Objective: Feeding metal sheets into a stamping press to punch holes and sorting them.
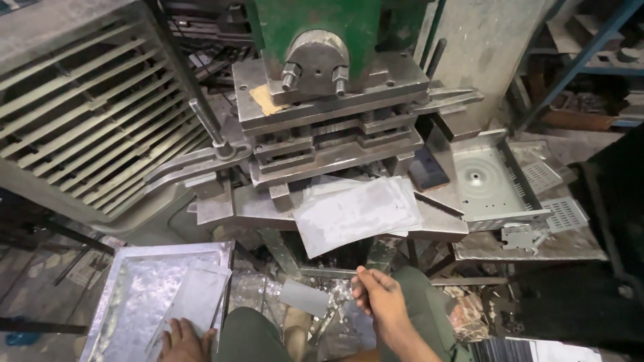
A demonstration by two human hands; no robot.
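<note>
While a green press stands over its stacked steel die, the right hand pinches a thin metal strip below flat sheets; the left hand rests open-fingered on a sheet in a tray.

A single head-worn camera looks steeply down and forward from just above the seated person's lap, close to the press straight ahead; knees fill the bottom edge, a louvred guard the left, shelving the upper right
</note>
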